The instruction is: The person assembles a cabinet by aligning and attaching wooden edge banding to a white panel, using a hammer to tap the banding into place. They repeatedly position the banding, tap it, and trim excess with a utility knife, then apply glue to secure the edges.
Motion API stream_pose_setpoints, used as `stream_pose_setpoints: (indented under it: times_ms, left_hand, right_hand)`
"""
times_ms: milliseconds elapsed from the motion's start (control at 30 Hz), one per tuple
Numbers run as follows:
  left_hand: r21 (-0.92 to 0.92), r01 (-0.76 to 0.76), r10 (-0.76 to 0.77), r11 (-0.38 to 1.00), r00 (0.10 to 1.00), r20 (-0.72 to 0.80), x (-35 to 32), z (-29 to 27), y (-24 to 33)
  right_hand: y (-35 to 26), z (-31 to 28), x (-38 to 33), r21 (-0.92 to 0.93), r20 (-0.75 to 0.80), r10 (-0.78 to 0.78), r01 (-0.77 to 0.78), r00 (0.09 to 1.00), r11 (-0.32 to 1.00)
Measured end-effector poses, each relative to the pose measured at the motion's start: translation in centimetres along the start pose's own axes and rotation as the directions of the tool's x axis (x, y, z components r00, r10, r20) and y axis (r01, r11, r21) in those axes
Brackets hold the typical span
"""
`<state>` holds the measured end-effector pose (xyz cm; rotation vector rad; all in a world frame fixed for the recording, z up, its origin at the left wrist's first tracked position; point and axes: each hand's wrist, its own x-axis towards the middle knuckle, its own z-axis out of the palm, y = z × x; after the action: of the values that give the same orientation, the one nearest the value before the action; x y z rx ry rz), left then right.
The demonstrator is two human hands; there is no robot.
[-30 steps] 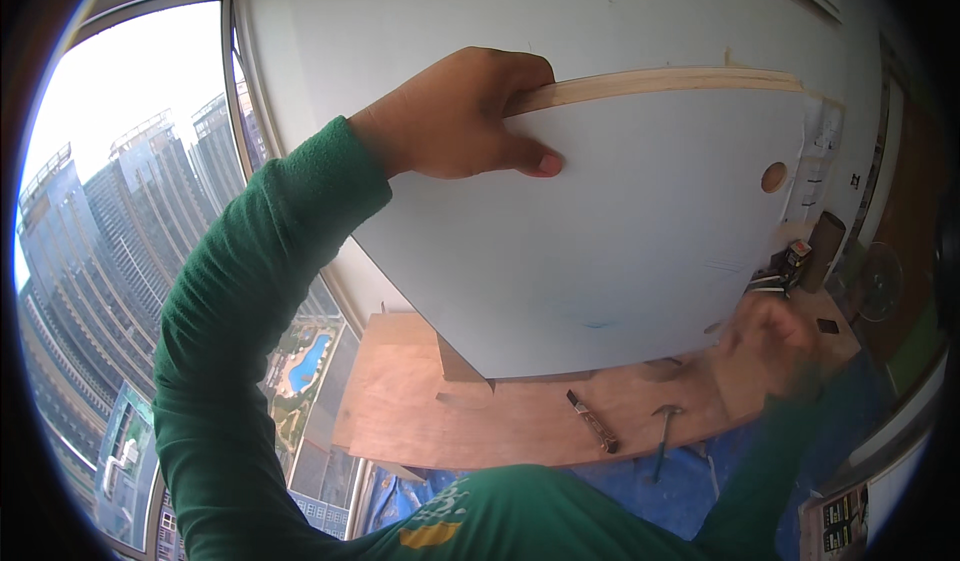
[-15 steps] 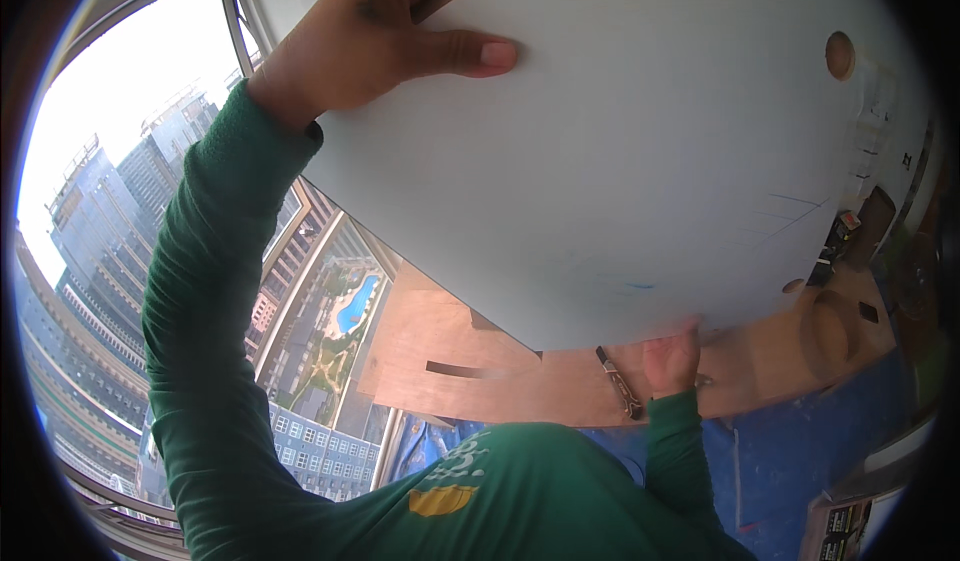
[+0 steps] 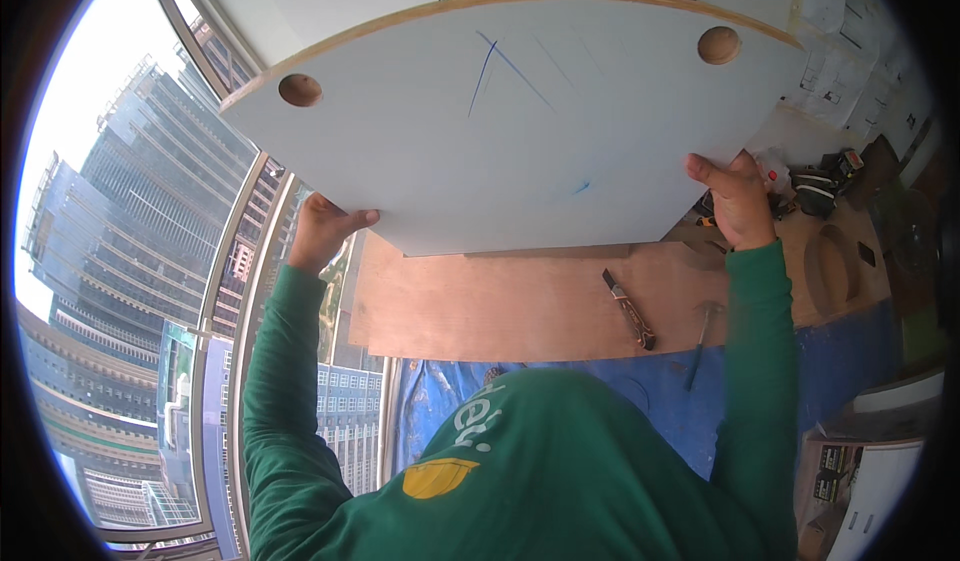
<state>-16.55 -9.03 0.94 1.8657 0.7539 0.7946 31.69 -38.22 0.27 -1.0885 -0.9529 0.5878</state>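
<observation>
A white panel (image 3: pixel 430 151) with a bare wood edge along its far side is held up in front of me. Near its far corners are two round recesses, one at the left (image 3: pixel 300 90) and one at the right (image 3: pixel 719 45). Blue pen strokes mark its face. My left hand (image 3: pixel 328 229) grips the left edge, thumb on the white face and fingers behind. On the right edge, my right hand (image 3: pixel 738 196) holds the same way, its fingers mostly hidden. Below the panel, a utility knife (image 3: pixel 629 311) lies on a plywood worktop (image 3: pixel 480 306).
A hammer (image 3: pixel 703 341) lies at the worktop's near edge. Tools in a dark pouch (image 3: pixel 815 189) and a curved brown ring (image 3: pixel 830 269) are at the right. Blue sheeting (image 3: pixel 850 361) spreads below. Tall windows (image 3: pixel 225 346) run along the left; papers (image 3: pixel 835 61) hang on the far-right wall.
The panel has turned and dropped lower, so both recesses now lie along its far edge. My left hand has come down to the left edge; my right hand has risen to the right edge.
</observation>
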Motion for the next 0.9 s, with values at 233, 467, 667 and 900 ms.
stream_pose_setpoints:
  times_ms: [233,467,667,900]
  left_hand:
    - [-0.090,0.240,-0.244,0.966,0.970,-0.026,-5.7,-2.2,-20.1]
    - [-0.059,0.431,-0.429,0.901,0.902,0.044,-7.1,-5.6,-28.3]
    - [-0.078,0.454,-0.439,0.888,0.885,0.158,-7.2,-6.6,-32.8]
    - [0.204,0.515,-0.541,0.833,0.834,0.104,-8.5,-6.1,-32.8]
  right_hand:
    - [17.2,8.2,-2.0,0.008,0.084,0.372,-0.374,0.924,0.927]
    - [25.2,12.4,-6.9,0.048,0.011,0.543,-0.542,0.840,0.839]
    - [26.4,13.6,-9.5,0.056,-0.068,0.602,-0.599,0.796,0.799]
    - [26.6,13.6,-9.9,-0.067,-0.065,0.607,-0.610,0.792,0.789]
